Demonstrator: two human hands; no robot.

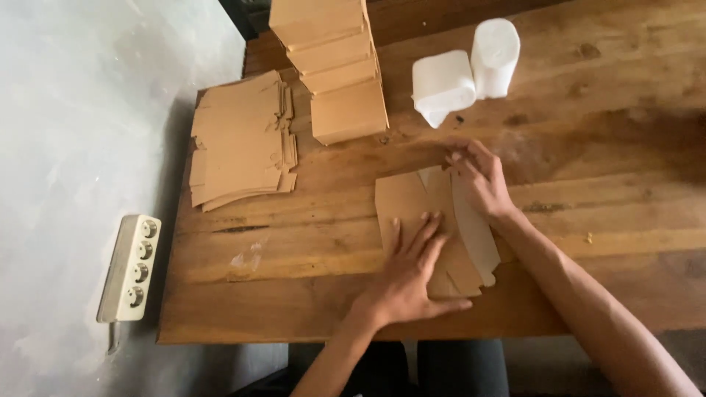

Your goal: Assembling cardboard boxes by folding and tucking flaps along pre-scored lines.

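On the wooden table [588, 147], my left hand [408, 276] presses flat, fingers spread, on a thin brown cardboard blank [412, 202] while my right hand [482, 180] pinches its far flap; it looks light, creasable, best held by edges.

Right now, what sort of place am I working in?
Probably a small home or workshop packing bench: a worn wooden table with a stack of flat brown cardboard box blanks, a pile of folded boxes, and a power strip on the concrete floor.
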